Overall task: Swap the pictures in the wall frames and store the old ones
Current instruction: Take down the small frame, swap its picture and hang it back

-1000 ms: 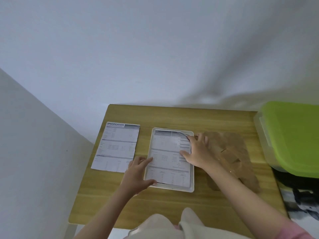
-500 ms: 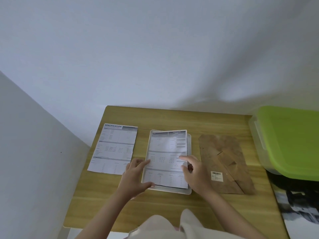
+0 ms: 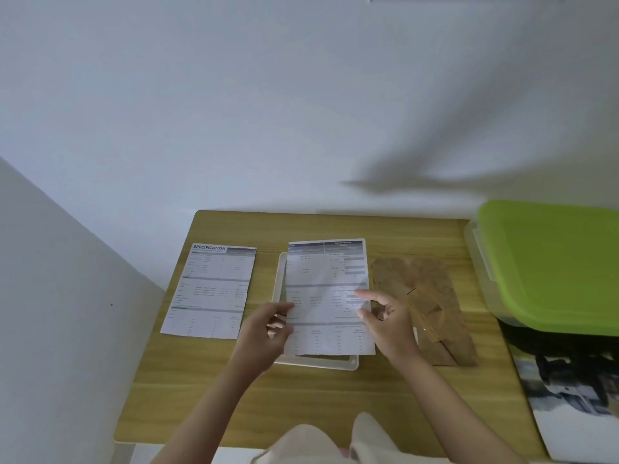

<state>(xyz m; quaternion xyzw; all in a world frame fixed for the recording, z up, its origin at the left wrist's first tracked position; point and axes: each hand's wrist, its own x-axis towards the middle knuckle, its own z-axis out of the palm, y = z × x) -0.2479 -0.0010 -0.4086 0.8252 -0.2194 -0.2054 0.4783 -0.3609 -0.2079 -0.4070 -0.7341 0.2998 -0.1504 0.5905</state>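
A small wooden table (image 3: 207, 396) filled the lower middle of the frame, pushed up against a white wall (image 3: 268, 112). In the middle of the table lay a white picture frame (image 3: 315, 362), flat on the wood. A printed sheet (image 3: 326, 296) was held over the frame, and it stuck out past the frame's top edge and right side.

The left hand (image 3: 264, 333) pinched the left edge of that sheet, thumb on top and the other fingers tucked under the paper. The right hand (image 3: 390, 321) gripped the right edge, with its thumb and first finger closed on the paper and the other fingers curled.

To the left of the frame, a second printed sheet (image 3: 211, 293) with the word "SPECIFICATION" at its top lay flat on the table, well apart from the hands. To the right of the frame lay a brown backing board (image 3: 432, 296), partly hidden by the right hand.

At the right edge of the frame sat a clear storage box with a green lid (image 3: 552, 262). Below it, in the lower right corner, was a black and white picture (image 3: 572, 406).
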